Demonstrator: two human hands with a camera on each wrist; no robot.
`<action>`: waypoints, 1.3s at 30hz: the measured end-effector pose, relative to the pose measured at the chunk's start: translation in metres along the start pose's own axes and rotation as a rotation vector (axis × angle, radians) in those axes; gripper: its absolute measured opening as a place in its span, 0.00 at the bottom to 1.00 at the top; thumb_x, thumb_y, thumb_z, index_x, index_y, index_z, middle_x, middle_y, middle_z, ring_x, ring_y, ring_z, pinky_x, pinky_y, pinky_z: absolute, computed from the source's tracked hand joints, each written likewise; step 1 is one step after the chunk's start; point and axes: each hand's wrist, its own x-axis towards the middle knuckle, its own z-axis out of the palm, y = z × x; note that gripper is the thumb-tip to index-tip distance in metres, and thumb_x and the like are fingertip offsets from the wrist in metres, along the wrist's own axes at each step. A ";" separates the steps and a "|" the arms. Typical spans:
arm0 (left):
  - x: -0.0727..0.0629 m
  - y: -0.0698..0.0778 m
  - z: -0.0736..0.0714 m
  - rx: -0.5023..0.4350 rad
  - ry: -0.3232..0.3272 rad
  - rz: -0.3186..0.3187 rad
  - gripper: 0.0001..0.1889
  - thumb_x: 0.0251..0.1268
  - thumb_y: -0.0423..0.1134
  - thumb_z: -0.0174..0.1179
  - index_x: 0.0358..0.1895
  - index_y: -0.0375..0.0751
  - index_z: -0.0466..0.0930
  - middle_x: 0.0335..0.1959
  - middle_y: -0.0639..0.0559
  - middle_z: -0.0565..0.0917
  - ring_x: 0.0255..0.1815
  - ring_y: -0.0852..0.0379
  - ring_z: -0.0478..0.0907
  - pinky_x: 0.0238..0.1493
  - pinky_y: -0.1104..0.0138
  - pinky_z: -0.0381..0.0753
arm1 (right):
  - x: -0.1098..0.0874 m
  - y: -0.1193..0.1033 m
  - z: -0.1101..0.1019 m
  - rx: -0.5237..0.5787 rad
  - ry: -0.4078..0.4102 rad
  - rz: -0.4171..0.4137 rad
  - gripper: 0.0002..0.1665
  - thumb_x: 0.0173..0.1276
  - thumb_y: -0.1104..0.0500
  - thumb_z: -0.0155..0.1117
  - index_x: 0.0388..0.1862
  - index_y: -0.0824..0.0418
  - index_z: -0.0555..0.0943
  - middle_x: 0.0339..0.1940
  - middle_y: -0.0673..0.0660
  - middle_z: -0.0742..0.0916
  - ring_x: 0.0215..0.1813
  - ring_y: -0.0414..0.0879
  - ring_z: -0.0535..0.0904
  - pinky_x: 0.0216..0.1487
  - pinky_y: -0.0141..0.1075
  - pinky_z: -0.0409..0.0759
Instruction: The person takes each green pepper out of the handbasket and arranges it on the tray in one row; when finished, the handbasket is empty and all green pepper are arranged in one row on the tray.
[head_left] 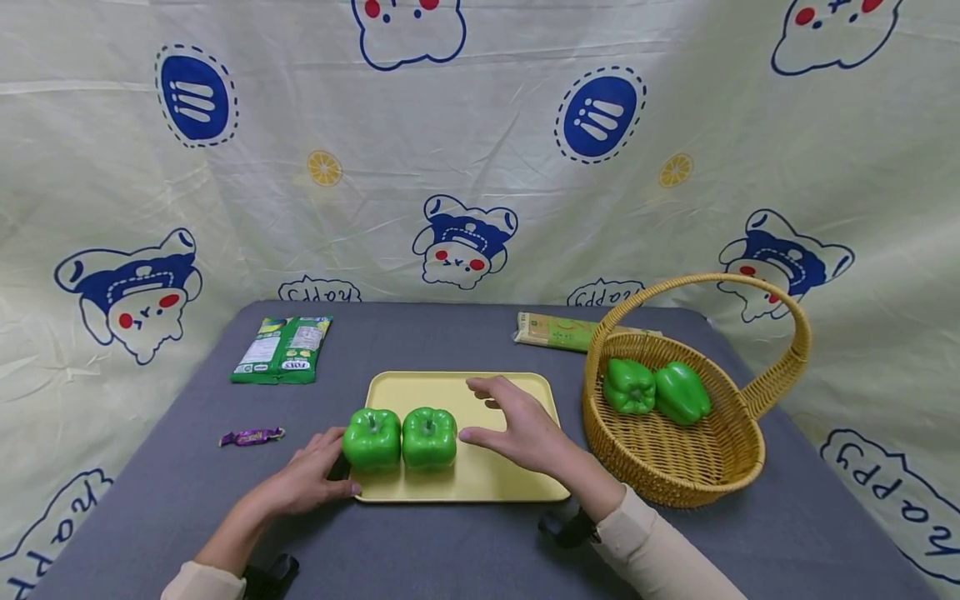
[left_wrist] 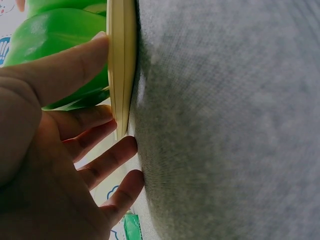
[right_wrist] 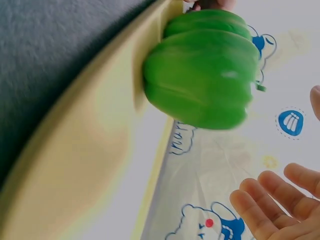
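Note:
Two green bell peppers stand side by side on the left half of a pale yellow tray [head_left: 510, 483]: one left pepper [head_left: 372, 440] and one right pepper [head_left: 429, 439]. My left hand [head_left: 311, 475] is at the tray's left end, thumb near the front corner. In the left wrist view its thumb [left_wrist: 75, 62] and fingertips meet the tray's rim [left_wrist: 122, 65], fingers fairly straight. Over the tray, to the right of the peppers, my right hand [head_left: 521, 429] is spread with nothing in it. The right wrist view shows its fingers [right_wrist: 272, 202] apart from the nearer pepper [right_wrist: 202, 70].
A wicker basket [head_left: 675, 492] with a tall handle stands at the right, holding two more green peppers [head_left: 681, 393]. Behind it lies a long green-and-tan packet [head_left: 555, 332]. A green snack bag [head_left: 283, 350] and a purple wrapped candy [head_left: 252, 437] lie at the left.

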 end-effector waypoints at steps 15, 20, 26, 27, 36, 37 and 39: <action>0.000 0.000 0.000 0.000 0.006 0.003 0.38 0.50 0.46 0.69 0.64 0.31 0.67 0.64 0.36 0.68 0.64 0.36 0.62 0.59 0.36 0.59 | -0.013 0.008 -0.042 -0.100 0.102 0.017 0.38 0.57 0.45 0.69 0.64 0.57 0.71 0.60 0.56 0.80 0.58 0.50 0.77 0.56 0.46 0.78; 0.000 0.000 0.001 -0.001 0.011 0.008 0.38 0.50 0.45 0.69 0.64 0.31 0.67 0.63 0.37 0.68 0.64 0.36 0.62 0.59 0.36 0.59 | -0.020 0.013 -0.056 -0.115 0.128 0.026 0.38 0.57 0.47 0.70 0.65 0.58 0.70 0.60 0.57 0.79 0.59 0.52 0.77 0.56 0.48 0.77; 0.000 -0.001 0.001 -0.005 0.011 0.008 0.38 0.50 0.46 0.69 0.63 0.31 0.67 0.63 0.37 0.68 0.64 0.36 0.62 0.59 0.36 0.59 | -0.028 0.021 -0.070 -0.115 0.133 0.077 0.38 0.58 0.47 0.69 0.66 0.56 0.69 0.61 0.57 0.78 0.61 0.53 0.76 0.57 0.50 0.76; 0.000 -0.001 0.001 -0.006 0.010 0.007 0.38 0.50 0.46 0.69 0.64 0.31 0.67 0.63 0.37 0.68 0.64 0.36 0.62 0.59 0.36 0.59 | -0.030 0.022 -0.072 -0.117 0.136 0.082 0.38 0.58 0.47 0.69 0.65 0.56 0.69 0.61 0.57 0.78 0.61 0.53 0.76 0.57 0.50 0.76; 0.000 0.000 0.001 -0.010 0.001 0.001 0.38 0.51 0.45 0.69 0.64 0.31 0.66 0.64 0.36 0.67 0.65 0.35 0.61 0.60 0.35 0.57 | -0.040 0.034 -0.093 -0.177 0.187 0.073 0.37 0.57 0.51 0.71 0.63 0.61 0.71 0.58 0.59 0.80 0.59 0.54 0.76 0.56 0.51 0.76; 0.000 -0.001 0.001 -0.011 0.002 -0.002 0.38 0.51 0.46 0.69 0.64 0.31 0.66 0.64 0.36 0.67 0.66 0.35 0.61 0.60 0.35 0.57 | -0.041 0.036 -0.095 -0.179 0.192 0.074 0.37 0.57 0.52 0.71 0.63 0.61 0.71 0.57 0.59 0.80 0.59 0.54 0.76 0.56 0.52 0.76; 0.000 -0.001 0.001 -0.010 0.000 -0.001 0.38 0.50 0.46 0.69 0.64 0.31 0.66 0.64 0.36 0.67 0.65 0.35 0.61 0.60 0.35 0.57 | -0.043 0.039 -0.099 -0.179 0.194 0.081 0.37 0.58 0.51 0.70 0.63 0.62 0.70 0.57 0.60 0.80 0.58 0.55 0.76 0.55 0.52 0.75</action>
